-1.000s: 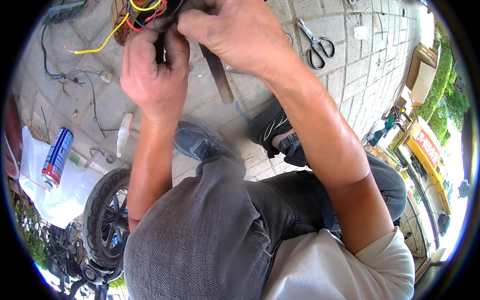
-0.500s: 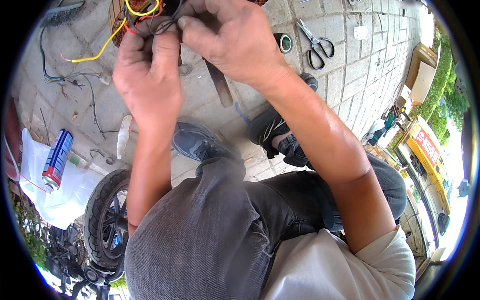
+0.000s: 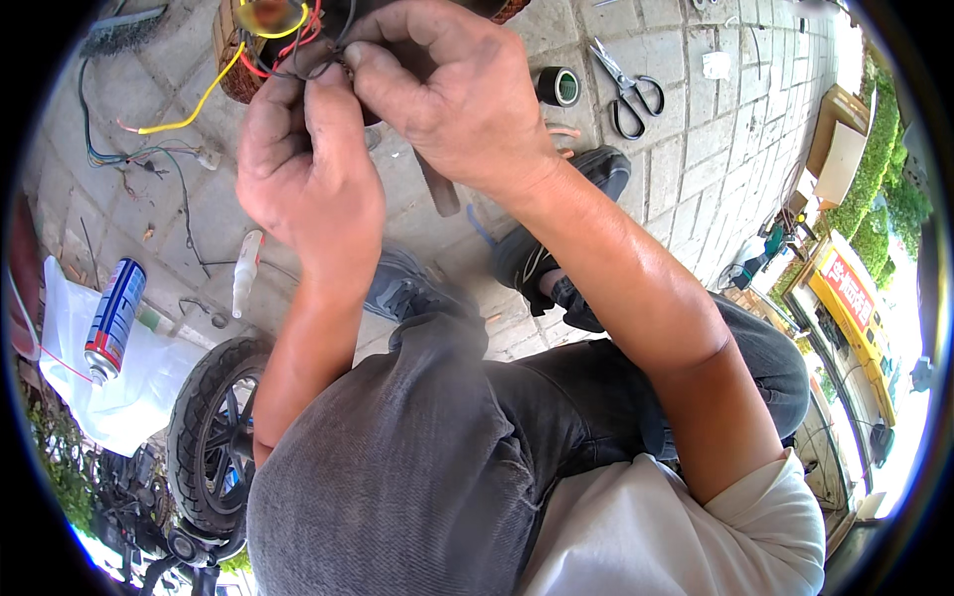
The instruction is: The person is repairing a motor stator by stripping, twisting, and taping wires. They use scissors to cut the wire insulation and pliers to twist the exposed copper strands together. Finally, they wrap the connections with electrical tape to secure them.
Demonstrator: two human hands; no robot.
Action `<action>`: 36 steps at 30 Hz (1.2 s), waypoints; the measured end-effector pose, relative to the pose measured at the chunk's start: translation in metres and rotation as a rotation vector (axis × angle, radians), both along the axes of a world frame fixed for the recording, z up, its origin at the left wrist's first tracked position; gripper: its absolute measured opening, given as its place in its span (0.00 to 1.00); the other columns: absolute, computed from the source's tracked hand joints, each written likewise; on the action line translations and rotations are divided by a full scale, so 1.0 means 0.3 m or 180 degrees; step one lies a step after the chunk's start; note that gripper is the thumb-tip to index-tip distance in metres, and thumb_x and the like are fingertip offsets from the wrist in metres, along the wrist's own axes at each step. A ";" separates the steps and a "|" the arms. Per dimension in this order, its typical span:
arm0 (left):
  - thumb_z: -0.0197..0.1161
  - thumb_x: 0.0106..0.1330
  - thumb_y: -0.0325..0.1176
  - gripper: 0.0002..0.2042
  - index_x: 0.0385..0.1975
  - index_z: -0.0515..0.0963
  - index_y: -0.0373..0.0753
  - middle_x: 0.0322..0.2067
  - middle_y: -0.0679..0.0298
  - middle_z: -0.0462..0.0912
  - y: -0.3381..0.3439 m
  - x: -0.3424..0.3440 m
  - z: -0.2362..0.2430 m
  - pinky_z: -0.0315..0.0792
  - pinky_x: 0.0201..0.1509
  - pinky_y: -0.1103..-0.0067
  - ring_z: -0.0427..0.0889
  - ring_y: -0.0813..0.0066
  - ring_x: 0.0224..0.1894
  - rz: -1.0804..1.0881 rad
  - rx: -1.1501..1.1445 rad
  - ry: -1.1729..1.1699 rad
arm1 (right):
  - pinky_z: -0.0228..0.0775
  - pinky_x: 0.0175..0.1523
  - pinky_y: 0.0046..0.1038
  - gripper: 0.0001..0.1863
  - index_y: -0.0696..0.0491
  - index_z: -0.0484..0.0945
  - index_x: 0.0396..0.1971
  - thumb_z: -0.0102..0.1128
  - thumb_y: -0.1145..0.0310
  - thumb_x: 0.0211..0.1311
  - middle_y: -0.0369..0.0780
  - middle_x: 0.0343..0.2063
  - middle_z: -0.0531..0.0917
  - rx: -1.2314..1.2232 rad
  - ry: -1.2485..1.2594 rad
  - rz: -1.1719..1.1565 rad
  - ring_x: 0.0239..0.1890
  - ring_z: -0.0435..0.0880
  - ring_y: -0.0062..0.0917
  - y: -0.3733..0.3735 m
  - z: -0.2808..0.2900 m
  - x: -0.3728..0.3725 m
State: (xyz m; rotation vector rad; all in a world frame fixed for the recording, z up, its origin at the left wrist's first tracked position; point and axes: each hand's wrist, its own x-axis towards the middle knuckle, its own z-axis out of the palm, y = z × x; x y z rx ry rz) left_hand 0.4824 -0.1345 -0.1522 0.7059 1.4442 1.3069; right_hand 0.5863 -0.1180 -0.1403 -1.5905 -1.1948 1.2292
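At the top edge, my left hand (image 3: 313, 164) and my right hand (image 3: 447, 94) are close together, both closed in a pinch. Between their fingertips runs a thin black wire (image 3: 348, 25), looped near my left thumb; the exact pinch point is partly hidden. Behind the fingers is a round part with copper-coloured windings (image 3: 237, 72), like a motor stator, cut off by the top edge. A yellow wire (image 3: 204, 104) with a bare end and a red wire (image 3: 253, 68) come from it. A flat dark bar (image 3: 437, 189) shows below my right hand.
On the paving lie black-handled scissors (image 3: 628, 94), a roll of dark tape (image 3: 564, 86), a small white bottle (image 3: 246, 273) and a wire harness (image 3: 179, 189). A blue spray can (image 3: 114, 318) rests on a white plastic bag (image 3: 139, 387) beside a wheel (image 3: 209, 437). Cardboard boxes (image 3: 840, 149) stand right.
My left hand has moved slightly right and down, and my right hand slightly left and down. The wound part has shifted a little left. Copper-coloured pieces now show beside my right wrist.
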 end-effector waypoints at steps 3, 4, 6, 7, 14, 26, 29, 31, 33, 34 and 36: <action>0.59 0.63 0.22 0.06 0.38 0.78 0.27 0.31 0.65 0.82 -0.017 -0.021 -0.008 0.71 0.34 0.89 0.76 0.86 0.30 -0.0300 0.0092 0.0255 | 0.74 0.35 0.29 0.10 0.57 0.81 0.30 0.60 0.67 0.51 0.45 0.22 0.82 0.0154 -0.0096 0.0103 0.25 0.83 0.35 0.004 -0.003 0.005; 0.60 0.63 0.22 0.07 0.38 0.78 0.27 0.32 0.64 0.82 -0.019 -0.021 -0.010 0.71 0.35 0.89 0.76 0.86 0.31 -0.0289 0.0164 0.0238 | 0.74 0.35 0.30 0.10 0.57 0.81 0.30 0.59 0.67 0.52 0.45 0.22 0.82 0.0205 -0.0111 0.0174 0.26 0.83 0.36 0.006 -0.003 0.008; 0.60 0.62 0.20 0.08 0.40 0.79 0.26 0.34 0.63 0.83 -0.020 -0.019 -0.015 0.72 0.37 0.88 0.77 0.85 0.33 -0.0266 0.0309 0.0203 | 0.74 0.35 0.32 0.10 0.57 0.80 0.31 0.58 0.67 0.52 0.45 0.22 0.81 0.0340 -0.0224 0.0359 0.26 0.82 0.38 0.015 -0.009 0.017; 0.60 0.62 0.20 0.08 0.40 0.79 0.26 0.34 0.62 0.83 -0.022 -0.020 -0.016 0.73 0.38 0.88 0.78 0.85 0.34 -0.0277 0.0313 0.0290 | 0.74 0.36 0.33 0.10 0.57 0.80 0.31 0.58 0.67 0.52 0.46 0.22 0.81 0.0424 -0.0320 0.0475 0.27 0.82 0.39 0.023 -0.016 0.024; 0.61 0.63 0.21 0.07 0.39 0.80 0.29 0.29 0.66 0.83 0.000 -0.037 -0.013 0.70 0.33 0.90 0.75 0.88 0.29 -0.0528 0.0359 0.0845 | 0.73 0.38 0.38 0.10 0.56 0.79 0.32 0.56 0.67 0.53 0.45 0.22 0.81 0.0791 -0.1046 0.0924 0.29 0.80 0.41 0.039 -0.016 0.040; 0.61 0.64 0.24 0.04 0.34 0.80 0.30 0.23 0.71 0.79 0.004 -0.027 -0.020 0.65 0.25 0.90 0.70 0.90 0.23 -0.0402 0.0362 0.0762 | 0.73 0.38 0.36 0.09 0.53 0.79 0.34 0.59 0.67 0.55 0.45 0.24 0.81 0.0725 -0.0865 0.0588 0.30 0.80 0.41 0.031 0.007 0.034; 0.60 0.64 0.23 0.04 0.34 0.80 0.30 0.23 0.70 0.79 0.003 -0.024 -0.013 0.67 0.27 0.89 0.71 0.90 0.24 -0.0316 0.0209 0.0574 | 0.73 0.38 0.36 0.09 0.55 0.80 0.33 0.58 0.67 0.55 0.45 0.24 0.81 0.0943 -0.0791 0.0421 0.30 0.80 0.42 0.028 -0.011 0.023; 0.60 0.64 0.24 0.05 0.34 0.80 0.29 0.23 0.69 0.79 -0.001 -0.020 -0.005 0.67 0.27 0.89 0.72 0.89 0.24 -0.0256 0.0073 0.0340 | 0.73 0.37 0.36 0.09 0.56 0.80 0.33 0.58 0.67 0.56 0.47 0.25 0.81 0.0502 -0.0679 0.0479 0.29 0.81 0.42 0.032 0.008 0.027; 0.60 0.64 0.25 0.06 0.35 0.80 0.29 0.23 0.68 0.79 -0.008 -0.020 0.010 0.66 0.27 0.89 0.71 0.89 0.24 -0.0217 -0.0078 0.0089 | 0.74 0.36 0.35 0.10 0.58 0.80 0.33 0.58 0.67 0.57 0.48 0.25 0.81 0.0151 -0.0542 0.0509 0.28 0.81 0.42 0.035 0.028 0.029; 0.59 0.65 0.26 0.06 0.35 0.80 0.29 0.22 0.68 0.79 -0.006 -0.025 0.017 0.65 0.26 0.89 0.71 0.89 0.24 -0.0282 -0.0147 0.0009 | 0.74 0.36 0.35 0.10 0.58 0.80 0.33 0.58 0.67 0.57 0.49 0.25 0.81 0.0019 -0.0468 0.0501 0.28 0.82 0.42 0.035 0.037 0.031; 0.59 0.65 0.27 0.07 0.35 0.80 0.29 0.22 0.67 0.79 0.002 -0.040 0.023 0.63 0.25 0.89 0.70 0.89 0.23 -0.0412 -0.0285 -0.0151 | 0.74 0.35 0.34 0.11 0.59 0.80 0.34 0.58 0.67 0.57 0.49 0.25 0.81 -0.0107 -0.0381 0.0467 0.27 0.82 0.41 0.033 0.043 0.032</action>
